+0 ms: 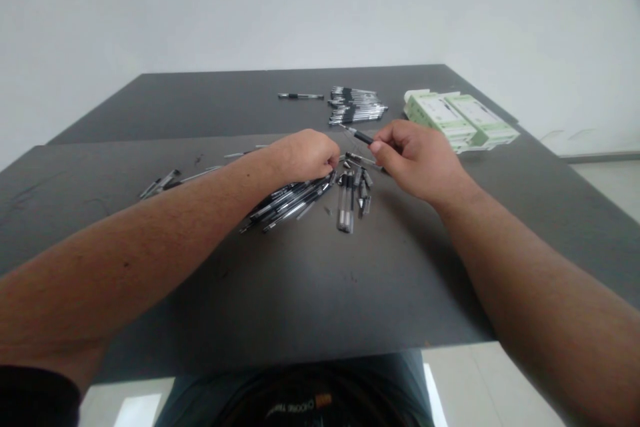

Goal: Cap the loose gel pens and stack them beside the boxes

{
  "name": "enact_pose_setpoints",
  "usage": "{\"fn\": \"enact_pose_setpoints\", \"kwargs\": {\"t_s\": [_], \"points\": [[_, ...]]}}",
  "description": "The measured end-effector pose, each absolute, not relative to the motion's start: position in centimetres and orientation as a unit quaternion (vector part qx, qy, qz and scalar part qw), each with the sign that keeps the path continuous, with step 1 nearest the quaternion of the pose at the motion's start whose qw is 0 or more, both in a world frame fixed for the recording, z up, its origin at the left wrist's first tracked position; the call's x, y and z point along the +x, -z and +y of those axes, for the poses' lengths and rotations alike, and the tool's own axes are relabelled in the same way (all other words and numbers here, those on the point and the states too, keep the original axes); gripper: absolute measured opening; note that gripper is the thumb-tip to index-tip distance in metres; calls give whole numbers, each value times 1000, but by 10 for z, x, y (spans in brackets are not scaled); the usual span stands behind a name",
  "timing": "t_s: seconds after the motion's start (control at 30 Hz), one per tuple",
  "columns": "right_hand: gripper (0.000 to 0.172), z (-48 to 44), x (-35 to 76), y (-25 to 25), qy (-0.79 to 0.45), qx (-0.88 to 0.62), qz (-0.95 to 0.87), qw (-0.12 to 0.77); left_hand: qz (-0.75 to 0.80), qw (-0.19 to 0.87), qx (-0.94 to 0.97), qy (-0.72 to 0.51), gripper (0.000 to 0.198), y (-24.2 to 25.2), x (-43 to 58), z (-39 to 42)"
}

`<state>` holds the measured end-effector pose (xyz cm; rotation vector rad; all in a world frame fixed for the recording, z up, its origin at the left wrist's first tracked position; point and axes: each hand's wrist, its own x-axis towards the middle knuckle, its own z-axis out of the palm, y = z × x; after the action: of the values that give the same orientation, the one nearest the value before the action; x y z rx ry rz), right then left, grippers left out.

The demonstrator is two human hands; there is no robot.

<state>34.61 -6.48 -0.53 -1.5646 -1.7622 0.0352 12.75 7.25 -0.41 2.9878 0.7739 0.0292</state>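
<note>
- The right hand [417,160] pinches a black pen [361,135] above the middle of the bench [320,293]; a weak grip could drop it.
- The grip of the left hand [305,155] is closed, its content hidden; it may scatter the pen pile [287,203] beneath.

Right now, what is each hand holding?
Left hand: closed, resting on the pile of pens; grip unclear.
Right hand: closed, pinching one pen.

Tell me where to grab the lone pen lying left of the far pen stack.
Pinch the lone pen at mid-barrel, coming straight down from above. It lies flat and crosswise on the table, apart from the pen stack, so fingers should fit on its near and far sides.
</note>
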Motion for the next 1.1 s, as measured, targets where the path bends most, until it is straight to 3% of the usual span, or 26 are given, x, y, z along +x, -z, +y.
{"fn": "enact_pose_setpoints", "kwargs": {"t_s": [0.3, 0.73, 1.1], "points": [[21, -64, 347, 3, -2, -620, -675, 401, 202, 10, 977, -72, 30, -5, 128, 69], [21, -60, 351, 2, 3, -605, -670, 430, 169, -44, 982, 67, 27, -14, 166, 67], [19, -61, 350, 1, 0, -607, -670, 427, 160, -64, 983, 67, 22, -15, 168, 65]]}}
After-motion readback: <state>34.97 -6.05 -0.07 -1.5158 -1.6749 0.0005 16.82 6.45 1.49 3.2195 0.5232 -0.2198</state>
